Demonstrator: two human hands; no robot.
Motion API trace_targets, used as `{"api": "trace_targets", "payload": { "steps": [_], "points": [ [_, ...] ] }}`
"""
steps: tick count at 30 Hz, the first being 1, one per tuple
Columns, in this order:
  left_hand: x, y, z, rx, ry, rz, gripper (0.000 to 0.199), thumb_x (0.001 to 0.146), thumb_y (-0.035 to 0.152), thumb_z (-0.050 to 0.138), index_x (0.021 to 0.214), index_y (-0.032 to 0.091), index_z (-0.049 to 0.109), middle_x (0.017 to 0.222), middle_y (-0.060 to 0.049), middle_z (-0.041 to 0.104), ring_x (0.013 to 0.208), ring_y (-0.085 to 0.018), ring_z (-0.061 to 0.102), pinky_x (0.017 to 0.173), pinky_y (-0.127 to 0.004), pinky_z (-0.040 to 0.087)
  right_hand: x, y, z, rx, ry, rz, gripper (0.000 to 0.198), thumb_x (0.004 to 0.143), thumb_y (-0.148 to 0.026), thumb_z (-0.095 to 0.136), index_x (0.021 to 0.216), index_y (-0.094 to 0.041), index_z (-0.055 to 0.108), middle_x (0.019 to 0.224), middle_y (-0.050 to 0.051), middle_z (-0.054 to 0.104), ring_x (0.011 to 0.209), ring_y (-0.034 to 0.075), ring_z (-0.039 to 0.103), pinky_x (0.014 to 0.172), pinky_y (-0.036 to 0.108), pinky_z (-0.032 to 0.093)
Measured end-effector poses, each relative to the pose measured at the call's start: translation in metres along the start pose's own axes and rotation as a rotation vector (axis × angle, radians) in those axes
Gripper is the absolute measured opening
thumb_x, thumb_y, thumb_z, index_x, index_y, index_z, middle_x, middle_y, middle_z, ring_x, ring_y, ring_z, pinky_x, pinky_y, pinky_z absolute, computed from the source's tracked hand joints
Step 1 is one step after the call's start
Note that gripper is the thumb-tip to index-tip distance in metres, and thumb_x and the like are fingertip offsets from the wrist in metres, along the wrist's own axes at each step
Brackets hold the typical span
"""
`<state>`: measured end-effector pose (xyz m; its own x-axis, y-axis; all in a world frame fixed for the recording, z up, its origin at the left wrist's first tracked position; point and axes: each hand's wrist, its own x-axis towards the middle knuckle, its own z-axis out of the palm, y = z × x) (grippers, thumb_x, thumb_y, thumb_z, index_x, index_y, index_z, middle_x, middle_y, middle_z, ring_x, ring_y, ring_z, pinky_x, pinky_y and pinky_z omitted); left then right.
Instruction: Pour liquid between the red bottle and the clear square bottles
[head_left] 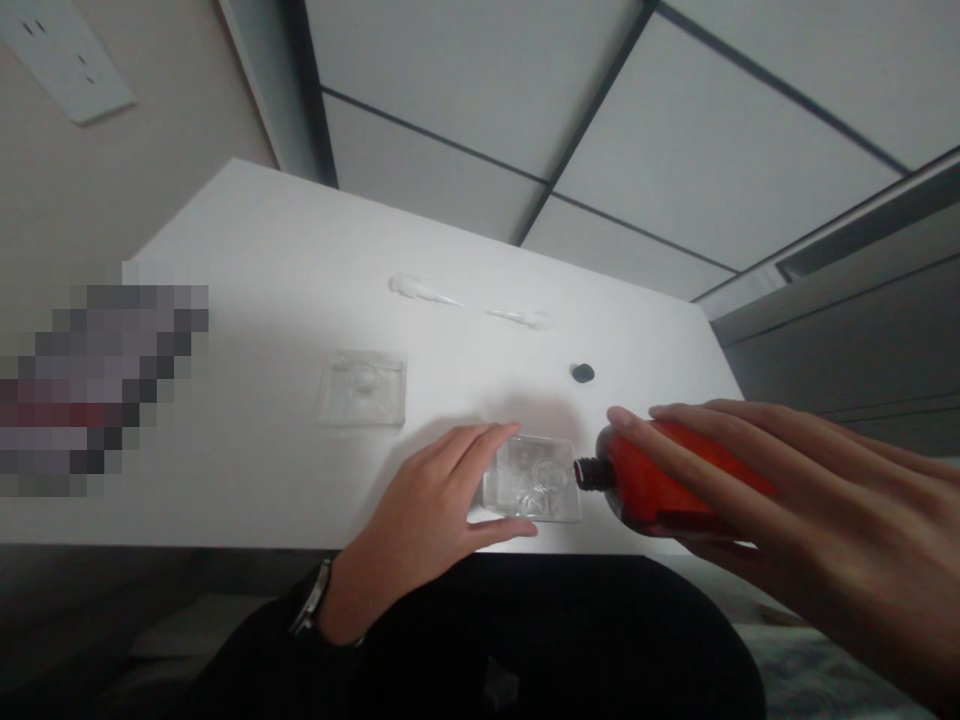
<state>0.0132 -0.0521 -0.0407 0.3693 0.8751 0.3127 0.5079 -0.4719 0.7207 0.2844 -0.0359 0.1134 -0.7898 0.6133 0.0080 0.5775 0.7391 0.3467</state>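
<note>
My right hand (795, 490) is wrapped round a red-amber bottle (694, 480), tipped on its side with its open dark neck pointing left. The neck is at the right edge of a small clear rectangular dish (536, 478). Liquid seems to be in the dish, with ripples in it. My left hand (442, 490) steadies this dish from the left, fingers at its far side and thumb along its near side. A black bottle cap (583, 373) lies on the table behind the bottle.
On the white table (262, 300) a second clear rectangular dish (362, 390) lies to the left. Two clear plastic droppers (426, 290) lie further back. A grey panel partition (450, 90) stands behind the table. A blurred-out object (112, 370) is at far left, below a wall socket (64, 55).
</note>
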Motion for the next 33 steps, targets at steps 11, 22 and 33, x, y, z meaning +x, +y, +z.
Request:
{"api": "trace_targets", "payload": {
  "steps": [11, 22, 33],
  "points": [
    [0.001, -0.002, 0.0, 0.006, 0.004, 0.02, 0.078, 0.084, 0.051, 0.084, 0.144, 0.016, 0.05, 0.135, -0.013, 0.071, 0.121, -0.029, 0.07, 0.104, -0.047, 0.061, 0.002, 0.001, -0.003, 0.017, -0.023, 0.005, 0.071, 0.104, -0.019, 0.041, 0.171, -0.035, 0.021, 0.143, 0.007, 0.069, 0.12, 0.038, 0.069, 0.082, 0.053, 0.06],
    [0.0, -0.001, 0.001, 0.001, -0.004, 0.002, 0.078, 0.085, 0.052, 0.083, 0.147, 0.015, 0.051, 0.136, -0.014, 0.071, 0.123, -0.03, 0.07, 0.107, -0.049, 0.059, 0.003, -0.001, -0.007, 0.016, -0.044, 0.011, 0.079, 0.1, -0.011, 0.043, 0.171, -0.037, 0.02, 0.143, 0.007, 0.069, 0.122, 0.04, 0.069, 0.087, 0.058, 0.06],
    [-0.001, -0.001, 0.001, -0.012, -0.026, -0.022, 0.08, 0.085, 0.052, 0.083, 0.149, 0.017, 0.05, 0.14, -0.014, 0.069, 0.126, -0.031, 0.068, 0.11, -0.049, 0.058, 0.006, 0.0, -0.017, 0.042, -0.082, 0.029, 0.083, 0.099, -0.011, 0.047, 0.17, -0.044, 0.019, 0.146, 0.003, 0.067, 0.124, 0.037, 0.069, 0.095, 0.058, 0.059]
  ]
}}
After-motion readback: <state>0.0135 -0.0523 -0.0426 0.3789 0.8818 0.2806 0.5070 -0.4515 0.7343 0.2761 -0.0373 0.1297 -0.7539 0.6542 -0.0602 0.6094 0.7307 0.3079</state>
